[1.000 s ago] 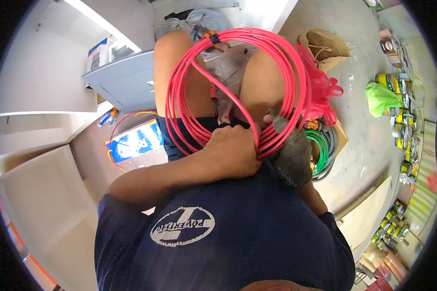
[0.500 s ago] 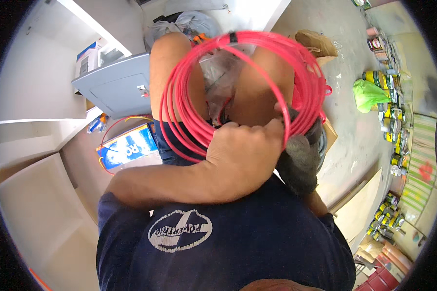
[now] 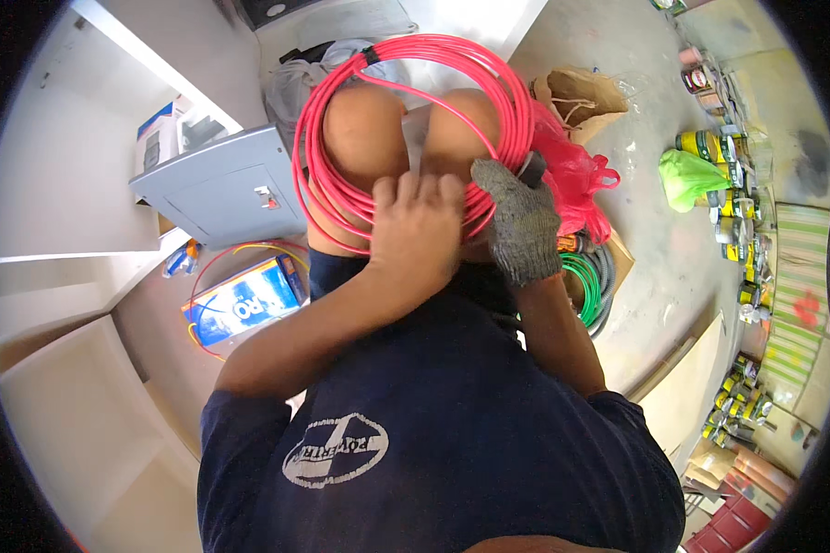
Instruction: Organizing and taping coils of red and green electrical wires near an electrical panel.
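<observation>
Framing the knees (image 3: 364,129) in view, the red cable coil (image 3: 518,120) lies beyond both hands, its black tape (image 3: 371,55) pointing past the knees; nearly round, no clear long axis. Right of the knees' near side, the gloved right hand's (image 3: 523,221) grip clasps strands; the left hand's (image 3: 420,226), blurred, I cannot tell.

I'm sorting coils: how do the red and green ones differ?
The red coil is in the right hand; the green coil is in neither hand. The red coil shows most of its ring; the green coil is partly behind the right forearm. The red coil has a black band; the green coil shows none. Both are wound in loops.
</observation>
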Demonstrator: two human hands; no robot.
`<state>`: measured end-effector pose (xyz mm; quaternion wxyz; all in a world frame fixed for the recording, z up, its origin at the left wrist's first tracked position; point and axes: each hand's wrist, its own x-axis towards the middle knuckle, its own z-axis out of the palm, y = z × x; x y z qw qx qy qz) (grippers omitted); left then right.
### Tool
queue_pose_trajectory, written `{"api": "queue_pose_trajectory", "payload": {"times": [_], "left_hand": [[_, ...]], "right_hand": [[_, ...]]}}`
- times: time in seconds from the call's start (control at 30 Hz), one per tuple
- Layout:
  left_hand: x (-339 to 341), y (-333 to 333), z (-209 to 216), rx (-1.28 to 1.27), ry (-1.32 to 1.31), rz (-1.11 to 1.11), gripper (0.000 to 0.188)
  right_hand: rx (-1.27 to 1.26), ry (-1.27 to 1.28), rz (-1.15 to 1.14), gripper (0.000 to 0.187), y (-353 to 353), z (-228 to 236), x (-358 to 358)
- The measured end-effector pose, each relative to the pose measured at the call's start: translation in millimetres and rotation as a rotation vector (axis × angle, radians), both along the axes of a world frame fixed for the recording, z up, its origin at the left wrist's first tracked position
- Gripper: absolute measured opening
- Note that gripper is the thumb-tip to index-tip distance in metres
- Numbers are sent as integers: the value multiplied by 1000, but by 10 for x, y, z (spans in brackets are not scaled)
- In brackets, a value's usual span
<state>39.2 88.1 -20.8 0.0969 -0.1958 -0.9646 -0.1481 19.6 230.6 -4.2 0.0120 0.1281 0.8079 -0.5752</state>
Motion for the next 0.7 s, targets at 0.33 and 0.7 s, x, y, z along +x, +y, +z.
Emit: {"api": "queue_pose_trajectory", "payload": {"times": [0.33, 0.7], "left_hand": [[-647, -402, 327, 103, -564, -220, 27], [-886, -243, 478, 409, -967, -199, 30]], "right_hand": [[158, -275, 420, 42, 395, 128, -80], [464, -75, 698, 32, 156, 316, 47]]}}
